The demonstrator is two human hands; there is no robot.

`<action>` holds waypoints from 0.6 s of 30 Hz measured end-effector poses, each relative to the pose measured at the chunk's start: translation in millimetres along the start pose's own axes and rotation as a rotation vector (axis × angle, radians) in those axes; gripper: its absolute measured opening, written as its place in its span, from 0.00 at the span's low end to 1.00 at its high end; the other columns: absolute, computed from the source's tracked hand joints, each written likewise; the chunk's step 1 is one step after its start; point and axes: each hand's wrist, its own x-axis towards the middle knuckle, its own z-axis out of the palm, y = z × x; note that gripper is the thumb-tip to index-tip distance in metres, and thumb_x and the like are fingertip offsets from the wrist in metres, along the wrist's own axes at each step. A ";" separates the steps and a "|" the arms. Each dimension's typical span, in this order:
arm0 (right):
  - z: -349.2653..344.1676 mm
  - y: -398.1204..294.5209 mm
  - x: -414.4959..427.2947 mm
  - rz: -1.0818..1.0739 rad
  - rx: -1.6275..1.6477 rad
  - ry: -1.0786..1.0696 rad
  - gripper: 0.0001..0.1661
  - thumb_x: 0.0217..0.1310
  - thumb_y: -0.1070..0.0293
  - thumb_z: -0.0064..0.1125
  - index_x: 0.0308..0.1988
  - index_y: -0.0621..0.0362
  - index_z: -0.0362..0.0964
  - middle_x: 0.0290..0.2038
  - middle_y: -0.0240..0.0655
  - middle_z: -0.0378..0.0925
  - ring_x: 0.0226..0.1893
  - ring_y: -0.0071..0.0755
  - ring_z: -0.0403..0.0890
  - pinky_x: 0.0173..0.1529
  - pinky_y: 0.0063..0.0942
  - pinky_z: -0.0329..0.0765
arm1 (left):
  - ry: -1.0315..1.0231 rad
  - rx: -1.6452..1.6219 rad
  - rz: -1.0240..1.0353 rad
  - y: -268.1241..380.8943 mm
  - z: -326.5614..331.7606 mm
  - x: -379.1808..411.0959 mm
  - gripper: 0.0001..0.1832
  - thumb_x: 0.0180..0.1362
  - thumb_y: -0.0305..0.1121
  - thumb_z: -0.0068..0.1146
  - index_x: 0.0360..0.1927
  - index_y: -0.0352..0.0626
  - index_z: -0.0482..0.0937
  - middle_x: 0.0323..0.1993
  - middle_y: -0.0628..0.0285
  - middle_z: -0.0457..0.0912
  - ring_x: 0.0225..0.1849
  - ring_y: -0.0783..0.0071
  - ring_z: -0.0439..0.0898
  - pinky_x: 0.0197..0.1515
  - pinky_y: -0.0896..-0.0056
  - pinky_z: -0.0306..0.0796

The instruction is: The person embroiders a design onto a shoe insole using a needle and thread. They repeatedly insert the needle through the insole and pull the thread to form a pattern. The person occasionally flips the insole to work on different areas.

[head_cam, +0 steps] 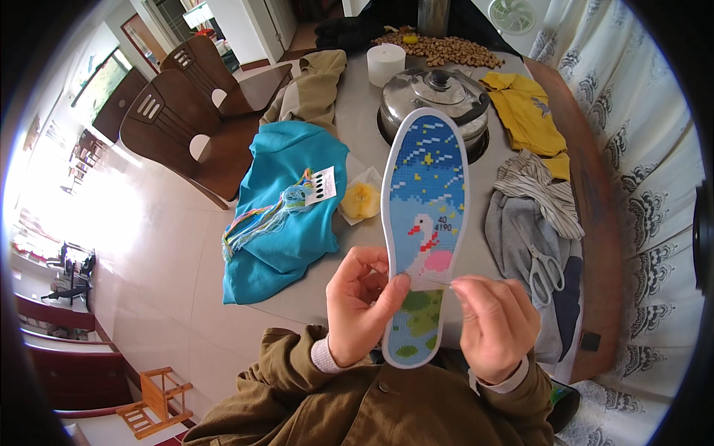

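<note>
A cross-stitch shoe insole with a white rim stands upright before me, printed with a white swan, a blue sky and green patches. My left hand grips its left edge, the thumb on the printed face and the fingers partly hidden behind. At the right edge my right hand pinches a thin sewing needle between thumb and forefinger. The needle lies across the insole below the swan; whether its tip is in the cloth I cannot tell.
Embroidery floss on a card lies over teal cloth at left. Beyond the insole stand a lidded steel pot and a paper roll, with peanuts behind. Scissors rest on grey clothing at right.
</note>
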 end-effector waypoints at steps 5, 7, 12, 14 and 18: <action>3.1 -11.7 2.4 -0.092 -0.158 0.001 0.16 0.34 0.79 0.54 0.33 0.65 0.74 0.27 0.36 0.70 0.20 0.28 0.70 0.19 0.19 0.68 | 0.009 0.053 0.051 6.6 -3.6 -8.9 0.12 0.50 0.19 0.53 0.37 0.35 0.66 0.31 0.67 0.69 0.28 0.89 0.70 0.27 0.89 0.65; 3.0 -14.2 2.9 -0.120 -0.177 -0.010 0.17 0.34 0.78 0.54 0.33 0.64 0.74 0.27 0.35 0.69 0.20 0.28 0.69 0.19 0.18 0.68 | 0.016 0.042 0.047 5.9 -5.5 -9.2 0.12 0.50 0.18 0.53 0.37 0.35 0.65 0.31 0.67 0.69 0.27 0.89 0.70 0.27 0.89 0.65; 3.8 -19.3 3.4 -0.133 -0.211 -0.025 0.16 0.34 0.78 0.54 0.32 0.64 0.74 0.27 0.35 0.68 0.20 0.27 0.69 0.19 0.18 0.67 | 0.022 0.052 0.066 5.4 -7.7 -9.3 0.12 0.49 0.18 0.54 0.36 0.35 0.66 0.30 0.67 0.69 0.26 0.89 0.70 0.25 0.89 0.64; 4.1 -19.6 3.4 -0.133 -0.220 -0.028 0.16 0.34 0.78 0.54 0.32 0.64 0.74 0.27 0.35 0.68 0.20 0.27 0.69 0.19 0.18 0.67 | 0.027 0.072 0.076 6.1 -7.4 -9.9 0.12 0.49 0.18 0.54 0.36 0.35 0.66 0.30 0.67 0.69 0.26 0.89 0.70 0.24 0.89 0.64; 5.8 -19.9 2.5 -0.125 -0.220 -0.038 0.15 0.34 0.78 0.54 0.32 0.63 0.74 0.27 0.34 0.68 0.20 0.27 0.69 0.19 0.18 0.67 | 0.032 0.083 0.074 4.9 -8.6 -11.0 0.12 0.48 0.17 0.54 0.36 0.35 0.66 0.29 0.67 0.69 0.25 0.89 0.70 0.24 0.89 0.64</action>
